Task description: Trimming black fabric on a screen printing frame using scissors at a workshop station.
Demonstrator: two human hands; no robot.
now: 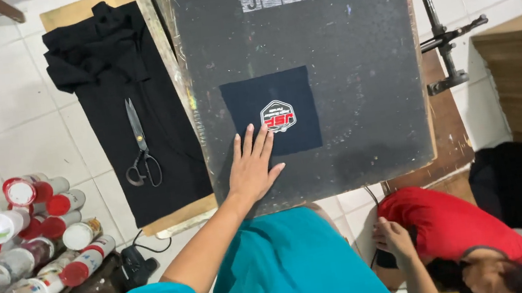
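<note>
My left hand (252,168) lies flat and unclenched on the dark square fabric patch with a red-and-white emblem (273,114), centred on the black printing board (354,40). My right hand is out of view. I think a sideways drag could skew the patch.

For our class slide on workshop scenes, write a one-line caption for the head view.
Left hand pressing flat on a dark fabric square with a printed badge, on a black board; scissors lie alongside.
</note>
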